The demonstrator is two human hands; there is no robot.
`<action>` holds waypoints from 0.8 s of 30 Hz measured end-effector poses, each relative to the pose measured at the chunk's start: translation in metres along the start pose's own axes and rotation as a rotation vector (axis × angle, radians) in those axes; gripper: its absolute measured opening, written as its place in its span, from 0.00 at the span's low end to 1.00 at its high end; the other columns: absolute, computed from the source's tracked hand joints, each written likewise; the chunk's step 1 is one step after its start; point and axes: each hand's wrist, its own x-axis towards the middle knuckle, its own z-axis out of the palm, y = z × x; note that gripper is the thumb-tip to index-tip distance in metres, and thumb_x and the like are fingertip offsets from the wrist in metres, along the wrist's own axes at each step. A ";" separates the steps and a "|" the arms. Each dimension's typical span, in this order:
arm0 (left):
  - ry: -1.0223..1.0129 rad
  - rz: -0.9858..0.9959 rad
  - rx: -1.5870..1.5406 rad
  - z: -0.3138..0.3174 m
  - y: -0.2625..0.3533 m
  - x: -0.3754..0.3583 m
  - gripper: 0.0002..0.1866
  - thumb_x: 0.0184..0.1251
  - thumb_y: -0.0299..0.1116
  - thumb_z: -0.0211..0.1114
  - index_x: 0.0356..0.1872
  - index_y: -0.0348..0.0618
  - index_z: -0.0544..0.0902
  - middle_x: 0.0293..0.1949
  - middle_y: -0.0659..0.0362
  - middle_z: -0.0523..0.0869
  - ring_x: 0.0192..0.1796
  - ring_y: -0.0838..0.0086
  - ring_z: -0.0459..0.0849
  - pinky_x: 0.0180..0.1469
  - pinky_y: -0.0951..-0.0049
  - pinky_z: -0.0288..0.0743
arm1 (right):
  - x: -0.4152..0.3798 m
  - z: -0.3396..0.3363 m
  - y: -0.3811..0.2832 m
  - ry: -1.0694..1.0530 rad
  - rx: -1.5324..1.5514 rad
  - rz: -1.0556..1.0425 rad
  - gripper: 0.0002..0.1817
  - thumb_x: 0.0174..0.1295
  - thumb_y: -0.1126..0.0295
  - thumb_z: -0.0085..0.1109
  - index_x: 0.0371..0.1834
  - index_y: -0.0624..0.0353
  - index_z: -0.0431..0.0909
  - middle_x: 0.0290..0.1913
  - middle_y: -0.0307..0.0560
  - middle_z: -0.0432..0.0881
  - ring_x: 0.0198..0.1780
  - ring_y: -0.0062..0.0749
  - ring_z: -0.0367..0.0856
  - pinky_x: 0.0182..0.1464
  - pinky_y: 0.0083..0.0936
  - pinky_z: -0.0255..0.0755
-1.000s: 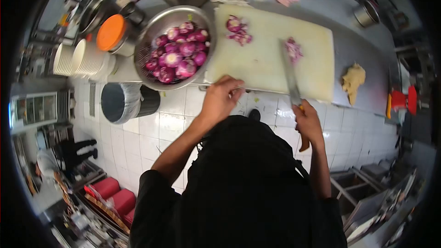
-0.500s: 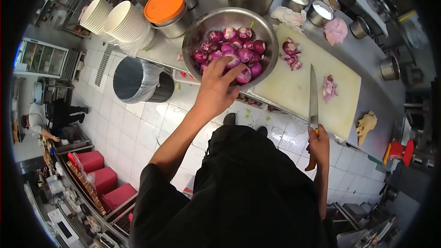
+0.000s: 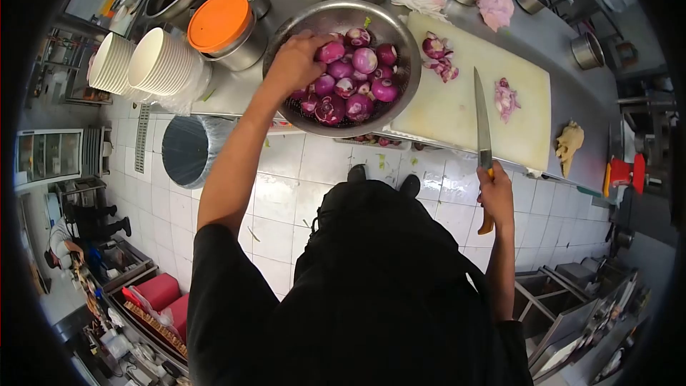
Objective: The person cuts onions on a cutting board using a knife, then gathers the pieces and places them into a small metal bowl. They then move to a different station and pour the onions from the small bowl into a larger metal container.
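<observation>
Several red onions (image 3: 359, 107) fill a round metal colander (image 3: 409, 64) on the counter. At the colander's left side is my left hand (image 3: 300, 61), its fingers curled round a pink onion (image 3: 330, 52). My right hand (image 3: 495, 193) grips the yellow handle of a long knife (image 3: 482, 114), the blade pointing away from me over the cutting board's front edge. On the white cutting board (image 3: 457, 104) lie onion pieces (image 3: 439, 57) near the colander and a small chopped pile (image 3: 506, 100) right of the blade.
An orange-lidded container (image 3: 219, 21) and stacked white bowls (image 3: 161, 61) stand to the left. A lined bin (image 3: 187, 150) is on the floor below. Ginger (image 3: 569, 144) lies right of the board. Metal pots and cloths are behind. Another person (image 3: 68, 236) is at the far left.
My left hand has moved to the colander's left side and its fingers have closed round an onion. The view has shifted. The knife is still in my right hand.
</observation>
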 end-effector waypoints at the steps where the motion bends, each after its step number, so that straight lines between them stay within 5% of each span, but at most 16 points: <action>1: -0.059 -0.035 -0.036 -0.006 -0.009 0.004 0.36 0.50 0.26 0.74 0.67 0.49 0.81 0.60 0.47 0.85 0.61 0.52 0.84 0.65 0.60 0.78 | -0.001 0.002 -0.004 0.005 0.004 0.006 0.13 0.74 0.65 0.58 0.47 0.67 0.75 0.20 0.49 0.76 0.16 0.34 0.78 0.20 0.34 0.71; 6: -0.047 -0.168 -0.275 -0.034 -0.018 -0.003 0.37 0.54 0.26 0.73 0.71 0.50 0.79 0.61 0.48 0.86 0.60 0.59 0.86 0.63 0.63 0.79 | -0.004 0.003 -0.016 0.009 0.020 0.078 0.14 0.75 0.64 0.57 0.50 0.66 0.77 0.21 0.45 0.74 0.17 0.30 0.77 0.20 0.29 0.71; 13: -0.194 -0.258 -0.044 -0.065 -0.008 -0.031 0.33 0.51 0.28 0.76 0.64 0.43 0.83 0.54 0.50 0.89 0.57 0.61 0.87 0.59 0.64 0.81 | 0.001 0.006 -0.031 0.059 0.038 0.090 0.16 0.74 0.64 0.58 0.55 0.67 0.78 0.23 0.44 0.74 0.17 0.28 0.75 0.20 0.28 0.70; 17: -0.057 -0.026 0.239 -0.039 -0.023 -0.037 0.31 0.51 0.23 0.69 0.62 0.43 0.83 0.54 0.46 0.89 0.58 0.51 0.87 0.61 0.57 0.80 | 0.008 0.008 -0.030 0.054 0.031 0.081 0.19 0.74 0.63 0.57 0.59 0.67 0.78 0.23 0.44 0.75 0.17 0.28 0.76 0.20 0.27 0.70; 24: -0.291 -0.075 0.246 -0.020 -0.037 -0.004 0.30 0.53 0.24 0.66 0.62 0.46 0.83 0.55 0.47 0.88 0.59 0.48 0.85 0.63 0.55 0.78 | 0.010 0.010 -0.037 0.045 0.037 0.084 0.20 0.74 0.64 0.57 0.61 0.67 0.77 0.24 0.45 0.75 0.18 0.28 0.77 0.22 0.28 0.71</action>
